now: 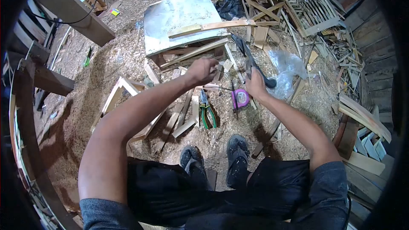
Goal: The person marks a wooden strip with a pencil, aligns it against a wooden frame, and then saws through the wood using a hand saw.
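My left hand (202, 70) is closed with its fingers curled, above wood offcuts by a metal-topped wooden piece; anything in it is hidden. My right hand (256, 84) is closed at a long dark tool (247, 54), whose kind I cannot make out. Beside that hand, a purple tape measure (242, 98) sits on the sawdust. Between my forearms lie pliers (207, 113) with green and black handles, jaws pointing away from me. A clear plastic bag (286, 69) rests just right of my right hand.
The metal-topped wooden piece (181, 15) lies ahead, with a curved wood strip (228, 25) across it. A slatted wooden frame (317, 10) stands at the back right. An angled wooden frame (111, 98) is beyond my left forearm. Posts (76, 10) stand left; wood shavings cover the floor.
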{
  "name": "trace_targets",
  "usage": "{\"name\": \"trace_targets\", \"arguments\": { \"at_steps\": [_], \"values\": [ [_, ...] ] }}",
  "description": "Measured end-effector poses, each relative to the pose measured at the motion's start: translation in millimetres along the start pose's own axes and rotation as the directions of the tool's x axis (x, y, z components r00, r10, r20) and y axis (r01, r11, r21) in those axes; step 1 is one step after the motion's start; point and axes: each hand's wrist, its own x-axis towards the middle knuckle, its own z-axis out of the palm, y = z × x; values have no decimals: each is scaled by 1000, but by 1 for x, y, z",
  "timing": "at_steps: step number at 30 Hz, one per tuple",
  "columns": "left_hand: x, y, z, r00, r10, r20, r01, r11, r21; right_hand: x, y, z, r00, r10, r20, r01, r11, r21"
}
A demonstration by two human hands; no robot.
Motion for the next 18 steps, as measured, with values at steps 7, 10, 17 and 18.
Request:
{"name": "trace_targets", "arguments": {
  "at_steps": [7, 10, 17, 18],
  "values": [
    [-5, -16, -49, 959, 83, -270, -70, 996, 59, -47, -85, -29, 953, 283, 104, -301, 919, 256],
    [-4, -14, -60, 929, 97, -358, -84, 995, 50, -64, -100, -44, 944, 311, 112, -328, 841, 429],
    [-8, -40, -123, 776, -291, -560, 200, 955, -220, -10, -178, -113, 945, 303, 127, -308, 682, 664],
    [-3, -59, -130, 711, -349, -611, 287, 937, -201, 14, -179, -110, 971, 229, 74, -226, 763, 605]
  ]
}}
